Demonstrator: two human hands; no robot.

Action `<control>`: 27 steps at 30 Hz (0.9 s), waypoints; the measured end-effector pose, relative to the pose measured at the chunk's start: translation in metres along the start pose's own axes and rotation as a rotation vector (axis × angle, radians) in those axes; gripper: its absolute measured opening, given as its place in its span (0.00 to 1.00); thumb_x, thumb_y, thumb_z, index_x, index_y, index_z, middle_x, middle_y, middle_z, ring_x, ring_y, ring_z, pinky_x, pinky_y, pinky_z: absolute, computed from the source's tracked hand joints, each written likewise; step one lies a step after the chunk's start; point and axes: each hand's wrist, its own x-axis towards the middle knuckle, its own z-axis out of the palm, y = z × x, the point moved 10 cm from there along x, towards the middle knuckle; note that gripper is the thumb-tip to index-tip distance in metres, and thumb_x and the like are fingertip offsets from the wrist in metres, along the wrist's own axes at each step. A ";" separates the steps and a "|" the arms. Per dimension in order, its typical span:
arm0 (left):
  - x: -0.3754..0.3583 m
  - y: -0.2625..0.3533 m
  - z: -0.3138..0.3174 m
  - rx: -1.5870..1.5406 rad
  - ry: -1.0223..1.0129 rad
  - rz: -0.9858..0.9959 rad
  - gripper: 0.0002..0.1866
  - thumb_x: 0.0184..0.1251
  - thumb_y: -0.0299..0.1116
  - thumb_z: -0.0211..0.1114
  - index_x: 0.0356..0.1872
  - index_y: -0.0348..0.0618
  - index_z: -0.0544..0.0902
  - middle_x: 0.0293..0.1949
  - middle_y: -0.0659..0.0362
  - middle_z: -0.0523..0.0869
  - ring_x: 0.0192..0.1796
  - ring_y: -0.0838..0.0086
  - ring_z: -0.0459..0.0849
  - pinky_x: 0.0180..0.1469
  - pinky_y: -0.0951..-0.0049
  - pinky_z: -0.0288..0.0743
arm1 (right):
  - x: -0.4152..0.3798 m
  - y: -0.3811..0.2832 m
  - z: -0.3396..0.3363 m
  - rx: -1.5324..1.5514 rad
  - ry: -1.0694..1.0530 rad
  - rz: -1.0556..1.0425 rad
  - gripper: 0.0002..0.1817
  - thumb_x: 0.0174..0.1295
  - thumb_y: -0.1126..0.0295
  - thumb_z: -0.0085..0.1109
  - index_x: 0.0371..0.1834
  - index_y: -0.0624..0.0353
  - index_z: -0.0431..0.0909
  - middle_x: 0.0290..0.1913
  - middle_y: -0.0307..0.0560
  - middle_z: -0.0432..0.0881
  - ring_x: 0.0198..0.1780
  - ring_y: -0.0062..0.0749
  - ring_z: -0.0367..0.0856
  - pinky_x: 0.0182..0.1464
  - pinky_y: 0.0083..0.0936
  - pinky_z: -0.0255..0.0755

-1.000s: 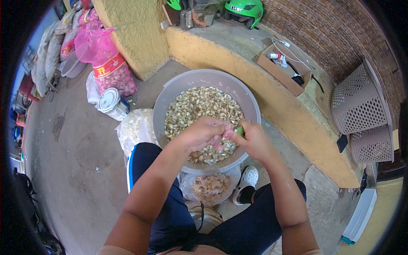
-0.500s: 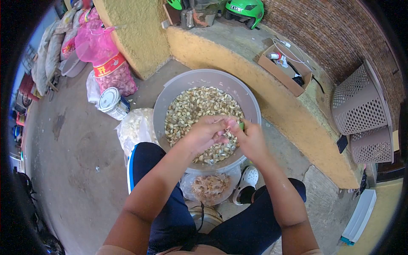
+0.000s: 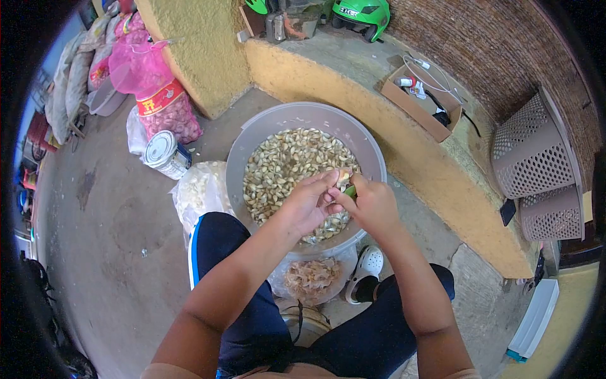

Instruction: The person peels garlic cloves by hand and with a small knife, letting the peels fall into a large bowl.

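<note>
Over a large grey tub (image 3: 235, 155), both hands are close together. My left hand (image 3: 306, 203) pinches a garlic clove (image 3: 344, 178) between its fingertips. In my right hand (image 3: 376, 207) is a small knife with a green handle (image 3: 351, 191), its thumb close to the clove; the blade is hard to make out. Many unpeeled garlic cloves (image 3: 284, 158) fill the tub below, apparently in water. A clear bag with brownish garlic skins (image 3: 311, 278) lies at the tub's near side. To its left stands a clear bag of pale peeled cloves (image 3: 201, 191).
A tin can (image 3: 166, 155) and a pink net sack of garlic (image 3: 165, 114) stand on the left. Behind the tub runs a yellow ledge (image 3: 328, 79) bearing a cardboard box (image 3: 418, 114) and a green helmet (image 3: 365, 16). Perforated baskets (image 3: 530, 161) are on the right.
My hands have drawn slightly nearer each other, and the right hand has turned, showing more of the green handle. The clove at the left fingertips is easier to see.
</note>
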 end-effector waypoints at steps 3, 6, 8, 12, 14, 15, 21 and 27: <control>-0.004 0.011 0.007 0.136 -0.056 -0.006 0.18 0.62 0.39 0.54 0.49 0.39 0.72 0.24 0.68 0.74 0.22 0.87 0.70 0.23 0.84 0.68 | 0.001 0.011 0.004 0.023 -0.064 0.045 0.25 0.51 0.46 0.54 0.21 0.61 0.71 0.15 0.52 0.75 0.19 0.44 0.76 0.23 0.34 0.70; -0.008 0.025 0.009 0.478 0.033 0.040 0.16 0.61 0.37 0.57 0.46 0.38 0.73 0.23 0.68 0.74 0.19 0.88 0.68 0.20 0.84 0.67 | 0.001 0.003 0.001 -0.052 -0.095 -0.041 0.25 0.51 0.45 0.53 0.20 0.60 0.71 0.15 0.51 0.75 0.19 0.43 0.76 0.24 0.34 0.70; -0.008 0.022 0.002 0.527 0.020 -0.030 0.15 0.59 0.36 0.58 0.43 0.37 0.74 0.23 0.67 0.74 0.18 0.88 0.67 0.19 0.84 0.66 | 0.000 -0.001 0.006 -0.063 -0.161 -0.058 0.23 0.50 0.48 0.55 0.23 0.61 0.72 0.16 0.52 0.74 0.20 0.45 0.76 0.24 0.34 0.69; -0.003 0.026 -0.010 0.518 0.044 0.020 0.12 0.59 0.35 0.58 0.40 0.39 0.76 0.28 0.64 0.77 0.19 0.86 0.68 0.20 0.84 0.64 | -0.003 -0.001 0.007 -0.027 -0.168 -0.050 0.23 0.49 0.48 0.57 0.24 0.61 0.72 0.15 0.52 0.74 0.21 0.45 0.75 0.24 0.33 0.68; -0.003 0.028 -0.012 0.484 0.078 0.036 0.12 0.60 0.35 0.57 0.40 0.38 0.76 0.25 0.64 0.76 0.18 0.87 0.66 0.18 0.85 0.62 | -0.003 -0.002 0.005 -0.025 -0.164 -0.050 0.23 0.48 0.49 0.58 0.24 0.61 0.72 0.15 0.52 0.73 0.21 0.45 0.75 0.24 0.33 0.68; -0.004 0.030 -0.011 0.466 0.095 0.044 0.12 0.60 0.34 0.57 0.40 0.38 0.76 0.24 0.65 0.75 0.18 0.87 0.66 0.17 0.86 0.61 | -0.004 -0.002 0.005 -0.023 -0.163 -0.050 0.23 0.48 0.49 0.58 0.24 0.61 0.72 0.15 0.52 0.73 0.20 0.45 0.75 0.24 0.33 0.68; -0.008 0.003 0.004 0.524 -0.096 -0.196 0.09 0.62 0.37 0.56 0.35 0.41 0.74 0.22 0.68 0.71 0.15 0.90 0.60 0.12 0.89 0.54 | -0.003 -0.003 -0.003 0.022 -0.152 -0.059 0.22 0.47 0.49 0.59 0.21 0.60 0.70 0.15 0.51 0.73 0.20 0.46 0.75 0.23 0.33 0.67; -0.005 0.007 -0.004 0.363 -0.072 -0.153 0.12 0.61 0.37 0.57 0.39 0.38 0.74 0.19 0.69 0.69 0.15 0.89 0.60 0.14 0.89 0.53 | -0.006 -0.007 0.000 0.012 -0.172 -0.111 0.24 0.50 0.46 0.54 0.19 0.58 0.68 0.14 0.49 0.73 0.18 0.43 0.75 0.24 0.34 0.70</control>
